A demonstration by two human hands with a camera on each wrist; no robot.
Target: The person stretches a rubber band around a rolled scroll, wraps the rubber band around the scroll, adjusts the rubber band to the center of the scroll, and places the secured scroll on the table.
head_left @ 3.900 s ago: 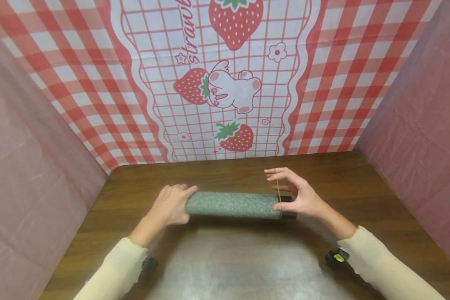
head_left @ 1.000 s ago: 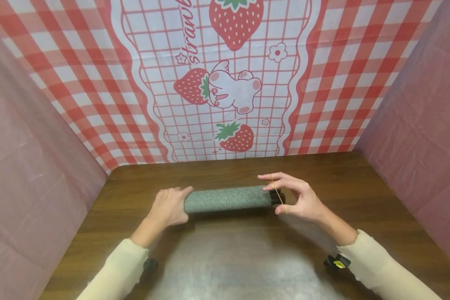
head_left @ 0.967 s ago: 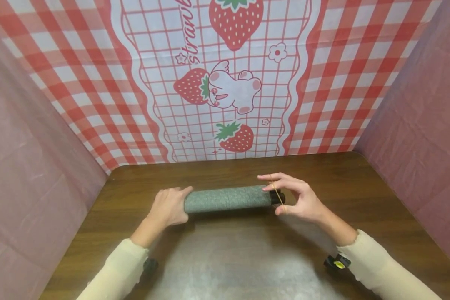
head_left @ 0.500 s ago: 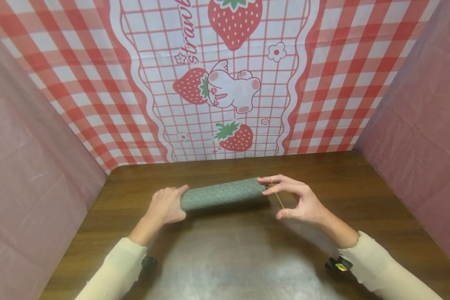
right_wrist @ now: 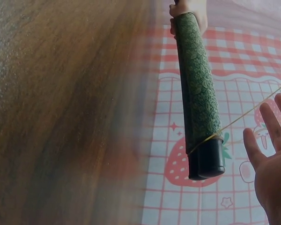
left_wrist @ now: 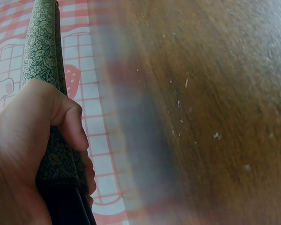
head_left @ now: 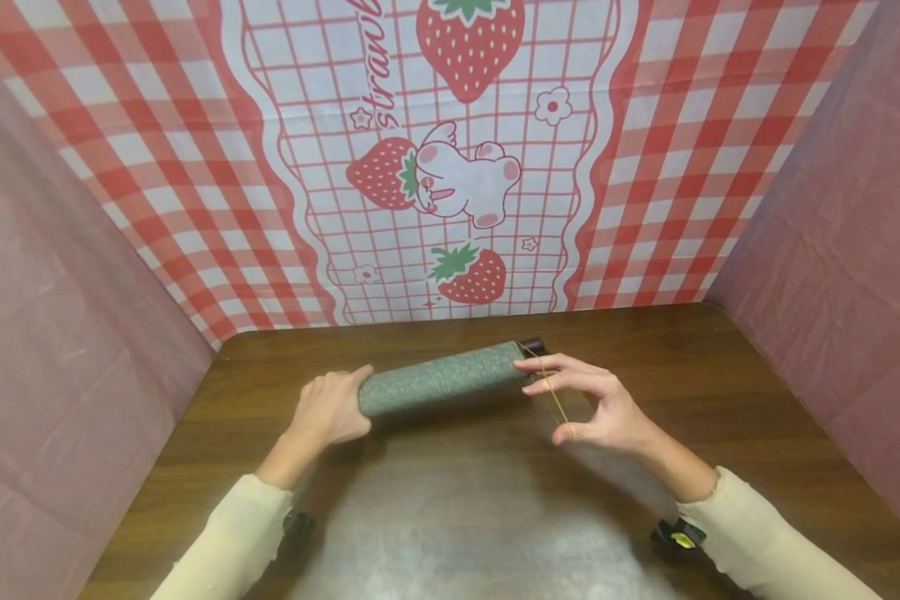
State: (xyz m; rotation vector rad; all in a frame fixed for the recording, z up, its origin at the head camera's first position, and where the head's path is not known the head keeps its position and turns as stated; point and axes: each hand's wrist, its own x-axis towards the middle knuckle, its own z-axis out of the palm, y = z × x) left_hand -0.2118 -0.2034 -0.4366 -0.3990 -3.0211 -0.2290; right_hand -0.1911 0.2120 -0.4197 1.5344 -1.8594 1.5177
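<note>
My left hand [head_left: 330, 407] grips the left end of a rolled scroll [head_left: 441, 377] with green leaf-patterned backing. In the left wrist view the thumb wraps over that scroll [left_wrist: 40, 49], near a black roller end [left_wrist: 63, 204]. The scroll slants up to the right, held off the table. At its far end a thin yellow rubber band [right_wrist: 243, 114] loops round beside the black roller ends [right_wrist: 210, 159]. My right hand [head_left: 603, 406] stretches that band on spread fingers and thumb, just in front of the scroll's right end.
A brown wooden table [head_left: 450, 517] lies beneath. Behind it stands a red-and-white checked cloth [head_left: 690, 150] with strawberry prints, and pink cloth walls [head_left: 832, 225] flank both sides. A black wrist device [head_left: 677, 533] sits at the right cuff.
The scroll's right end has swung up and away from me, tilting the scroll. The rubber band, stretched on my right hand, now reaches round that end. The right hand has barely moved.
</note>
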